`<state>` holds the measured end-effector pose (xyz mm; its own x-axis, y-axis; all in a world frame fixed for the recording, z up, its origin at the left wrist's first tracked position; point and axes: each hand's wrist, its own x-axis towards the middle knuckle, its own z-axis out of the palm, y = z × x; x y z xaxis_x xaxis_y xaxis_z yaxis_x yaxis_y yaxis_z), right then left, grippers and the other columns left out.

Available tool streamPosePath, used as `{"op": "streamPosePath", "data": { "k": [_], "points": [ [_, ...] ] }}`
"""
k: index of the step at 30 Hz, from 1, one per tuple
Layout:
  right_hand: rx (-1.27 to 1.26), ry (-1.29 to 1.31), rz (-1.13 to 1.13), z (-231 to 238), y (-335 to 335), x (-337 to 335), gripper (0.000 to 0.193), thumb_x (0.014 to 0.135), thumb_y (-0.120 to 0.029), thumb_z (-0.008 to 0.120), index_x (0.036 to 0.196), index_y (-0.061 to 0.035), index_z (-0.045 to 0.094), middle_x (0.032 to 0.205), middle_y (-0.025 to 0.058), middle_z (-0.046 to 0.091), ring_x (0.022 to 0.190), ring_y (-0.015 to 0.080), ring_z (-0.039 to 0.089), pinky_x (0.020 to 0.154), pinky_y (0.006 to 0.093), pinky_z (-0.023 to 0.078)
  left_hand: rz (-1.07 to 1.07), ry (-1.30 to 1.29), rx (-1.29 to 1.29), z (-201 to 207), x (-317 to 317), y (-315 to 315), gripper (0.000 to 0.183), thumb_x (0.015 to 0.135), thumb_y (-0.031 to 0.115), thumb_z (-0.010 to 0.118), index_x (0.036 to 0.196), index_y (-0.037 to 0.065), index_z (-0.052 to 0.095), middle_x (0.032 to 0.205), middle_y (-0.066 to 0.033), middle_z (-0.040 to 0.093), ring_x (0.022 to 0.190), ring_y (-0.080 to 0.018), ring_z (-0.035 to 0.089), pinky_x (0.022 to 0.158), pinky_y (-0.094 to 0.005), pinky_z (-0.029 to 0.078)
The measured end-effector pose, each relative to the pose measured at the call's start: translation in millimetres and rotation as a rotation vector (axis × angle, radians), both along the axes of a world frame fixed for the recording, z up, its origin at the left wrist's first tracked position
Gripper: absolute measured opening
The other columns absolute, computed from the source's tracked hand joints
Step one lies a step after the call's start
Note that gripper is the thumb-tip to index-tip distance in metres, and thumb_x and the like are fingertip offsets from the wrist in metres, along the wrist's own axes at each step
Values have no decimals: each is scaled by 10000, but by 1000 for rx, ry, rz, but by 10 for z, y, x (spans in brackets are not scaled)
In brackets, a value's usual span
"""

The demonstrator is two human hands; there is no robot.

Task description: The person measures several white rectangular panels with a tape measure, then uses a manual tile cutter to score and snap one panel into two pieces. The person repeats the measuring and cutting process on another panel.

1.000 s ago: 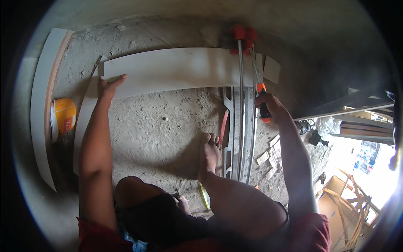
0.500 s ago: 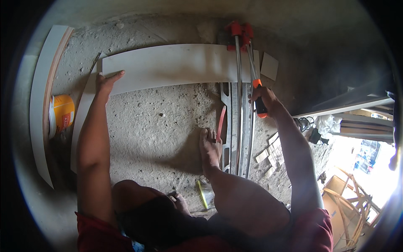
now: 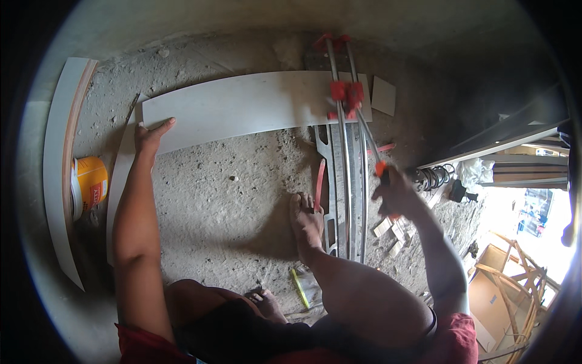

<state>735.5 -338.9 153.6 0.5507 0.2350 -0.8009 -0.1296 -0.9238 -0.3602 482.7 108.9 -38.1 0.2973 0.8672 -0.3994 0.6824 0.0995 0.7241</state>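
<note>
A long white tile (image 3: 242, 100) lies crosswise, its right part under the rails of a manual tile cutter (image 3: 347, 206). My left hand (image 3: 151, 136) grips the tile's left end, thumb on top and fingers hidden beneath the edge. My right hand (image 3: 397, 191) is closed round the cutter's orange-and-black handle (image 3: 381, 168), slightly blurred. From there a metal lever slants up to the red carriage (image 3: 347, 94), which sits on the two rails over the tile. A red arm (image 3: 319, 185) sticks out at the cutter's left side, beside my bare foot (image 3: 307, 221).
A yellow-and-white bucket (image 3: 90, 185) stands at the left by a white board (image 3: 57, 176) against the wall. A small tile piece (image 3: 383, 96) lies right of the cutter. Tile scraps (image 3: 397, 233), a coiled cable (image 3: 433, 176) and a broken wooden frame (image 3: 509, 273) are further right.
My right hand has drawn the handle toward me and slightly right. The red carriage has slid along the rails from the far end onto the tile. My left hand keeps its hold.
</note>
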Motion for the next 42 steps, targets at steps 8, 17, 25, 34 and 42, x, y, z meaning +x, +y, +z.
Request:
{"op": "streamPosePath", "data": {
  "k": [8,17,25,34,42],
  "points": [
    [-269,55,264,-344,-1399,-1077,418,829,-238,670,1132,6,517,906,143,659,822,228,660,729,370,518,-29,121,-74,-67,-46,47,847,602,420,868,1250,6,514,1147,-113,618,1066,-245,571,960,-395,426],
    [306,-161,-462,-1691,-416,1293,307,849,-318,651,1025,-67,654,838,71,642,690,177,595,574,327,498,-11,92,-86,50,29,-1,822,623,353,874,1252,9,473,1183,-114,586,1080,-235,555,972,-383,424],
    [334,-202,-558,-2189,48,1585,411,800,-340,734,1131,-122,625,1106,54,616,980,225,564,760,409,482,-36,73,-77,60,23,-4,799,637,366,866,1228,-8,479,1164,-138,578,1050,-251,564,955,-375,430],
    [243,-508,-886,-2464,-718,2253,351,789,-373,730,997,-98,663,818,57,621,639,177,542,550,385,446,-50,42,-82,7,-43,11,730,649,394,846,1197,31,529,1118,-110,611,1075,-235,553,973,-402,400],
    [-102,-1264,-357,-1816,-27,1761,221,881,-259,592,964,-67,663,916,126,673,796,294,645,641,395,505,-4,105,17,111,12,-63,698,627,305,874,1150,-8,534,1077,-131,628,993,-223,593,886,-364,463]
  ]
}}
